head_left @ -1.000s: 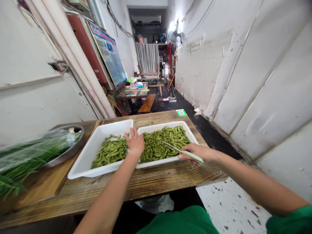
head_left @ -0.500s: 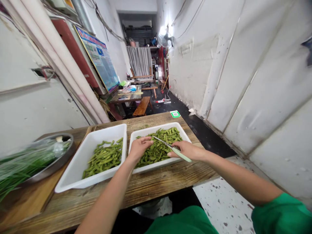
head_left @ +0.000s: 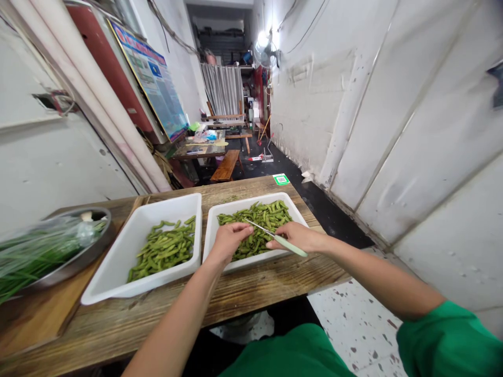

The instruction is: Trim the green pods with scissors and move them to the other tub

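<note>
My right hand (head_left: 296, 235) is closed around a pair of scissors (head_left: 291, 246) with pale green handles. Their slim metal blades point left, over the right white tray (head_left: 208, 225). Close to the blade tips, my left hand (head_left: 230, 241) is pinched, thumb against fingers; whatever lies between them is too small to make out. Green soybean pods (head_left: 271, 213) fill much of this tray below both hands. A second white tray (head_left: 106, 272), to the left, has more pods (head_left: 168, 248) heaped toward its near right part.
Both trays stand on a wooden table (head_left: 243, 293). At the left, a metal bowl (head_left: 104, 230) of bagged green stalks (head_left: 47, 256) sits on a wooden board (head_left: 51, 319). A green code card (head_left: 281, 179) lies at the far edge. Beyond is a wooden bench (head_left: 226, 165).
My left fingers have come together into a pinch and moved slightly right, closer to the scissor tips. My right hand keeps hold of the scissors. The whole view has shifted slightly.
</note>
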### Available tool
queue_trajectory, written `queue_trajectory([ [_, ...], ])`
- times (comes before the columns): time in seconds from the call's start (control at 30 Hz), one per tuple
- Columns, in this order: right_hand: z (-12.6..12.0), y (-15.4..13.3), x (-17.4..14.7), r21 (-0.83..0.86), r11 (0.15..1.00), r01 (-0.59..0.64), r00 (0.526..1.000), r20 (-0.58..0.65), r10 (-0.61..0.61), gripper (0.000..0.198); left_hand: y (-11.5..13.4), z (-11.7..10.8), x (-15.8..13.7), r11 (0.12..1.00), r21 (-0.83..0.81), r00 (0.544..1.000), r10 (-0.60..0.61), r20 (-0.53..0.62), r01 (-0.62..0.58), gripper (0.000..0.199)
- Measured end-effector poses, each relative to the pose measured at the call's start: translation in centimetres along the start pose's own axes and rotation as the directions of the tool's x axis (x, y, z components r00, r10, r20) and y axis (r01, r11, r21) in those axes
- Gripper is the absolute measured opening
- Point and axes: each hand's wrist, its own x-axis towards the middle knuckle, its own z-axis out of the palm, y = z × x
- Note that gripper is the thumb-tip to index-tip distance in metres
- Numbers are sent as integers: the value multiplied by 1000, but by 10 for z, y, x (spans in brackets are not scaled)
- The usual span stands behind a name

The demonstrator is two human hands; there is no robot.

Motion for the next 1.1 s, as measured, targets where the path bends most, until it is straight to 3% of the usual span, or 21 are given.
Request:
queue_trajectory([
  [0.1, 0, 2, 1, -4, 1000, -22, 996, 81, 22, 50, -1, -3, 1, 991, 128, 993, -47, 104, 33, 21],
  [0.23, -2, 4, 1, 80, 992, -102, 984, 157, 88, 50, -4, -7, 4, 981, 183, 987, -81, 138, 55, 14],
  [0.3, -3, 4, 0, 169, 974, -149, 976, 180, 118, 50, -6, -8, 6, 990, 93, 987, -120, 104, 110, 13],
  [0.37, -5, 4, -2, 272, 945, -179, 974, 186, 131, 50, -8, -10, 10, 972, -142, 982, -182, 42, 186, 15],
  [0.47, -7, 1, -5, 388, 900, -196, 970, 212, 120, 50, -8, -9, 13, 849, -485, 971, -240, 4, 212, 16],
  [0.6, -7, -9, -10, 444, 871, -209, 966, 231, 113, 49, -2, -3, 10, 720, -675, 966, -256, -41, 162, 18],
  [0.73, -6, -14, -10, 470, 848, -246, 960, 236, 148, 49, 5, 5, 2, 684, -719, 963, -258, -77, 125, 21],
  [1.1, 1, -9, -9, 541, 802, -253, 958, 253, 131, 50, 2, 9, -5, 729, -675, 974, -215, -68, 114, 22],
])
